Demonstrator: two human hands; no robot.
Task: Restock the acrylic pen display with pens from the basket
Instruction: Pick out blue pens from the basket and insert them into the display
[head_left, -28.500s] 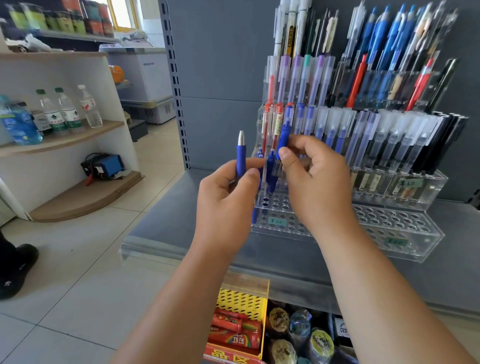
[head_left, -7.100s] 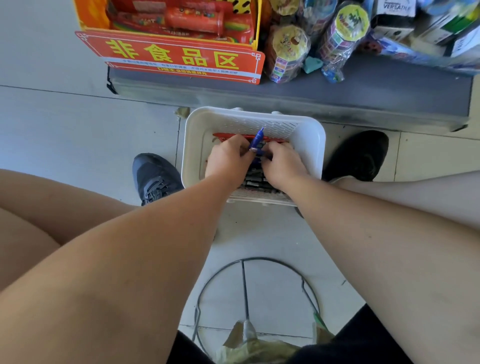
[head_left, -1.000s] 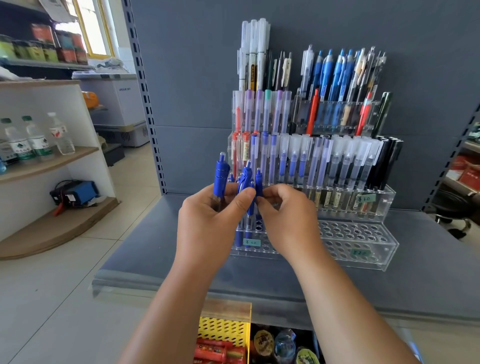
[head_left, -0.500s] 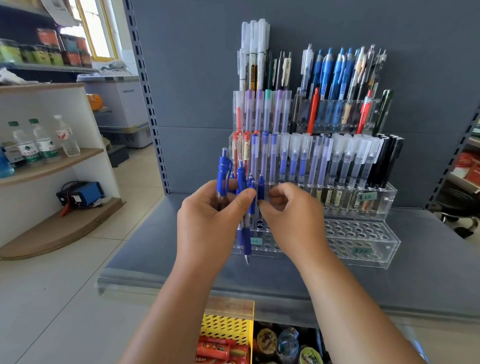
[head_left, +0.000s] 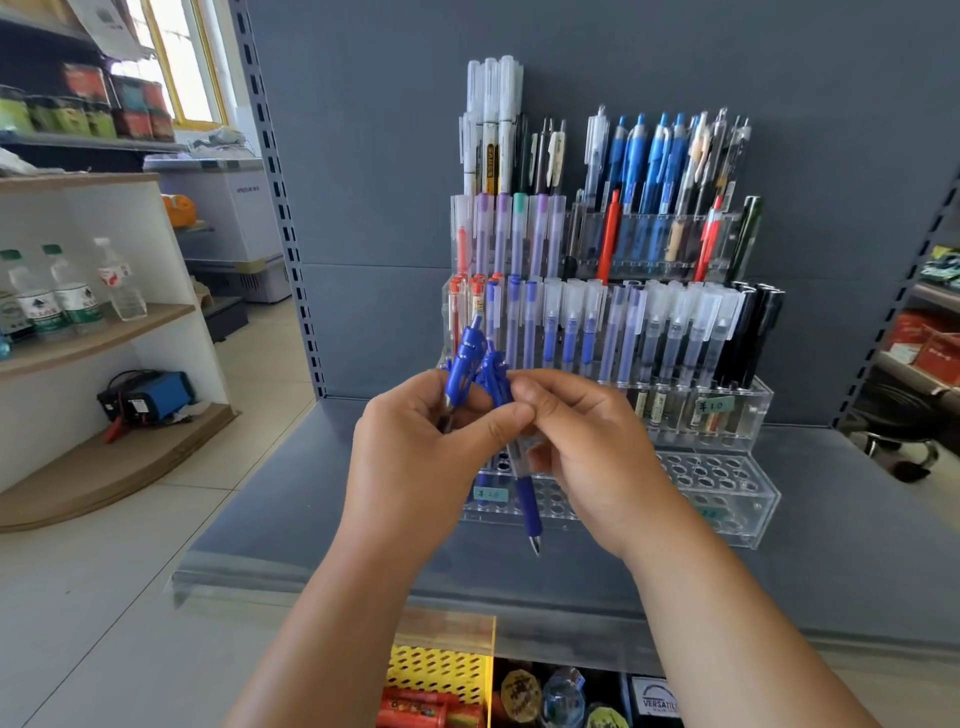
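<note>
Pens (head_left: 470, 366) bunch in the left hand (head_left: 415, 467) grip; right hand (head_left: 587, 457) pinches one pen (head_left: 529, 506), tip down.

Bright daylight from the window (head_left: 171, 67); wide-angle edge bending.

The two low steps of the clear pen display (head_left: 727, 499) show open holes on their right side, with nothing above them. Tall pens (head_left: 670, 332) crowd the steps behind like a wall. Both hands, the left hand (head_left: 415, 457) and right hand (head_left: 597, 457), block the low steps' left part. The grey shelf (head_left: 857, 545) around is bare.
</note>
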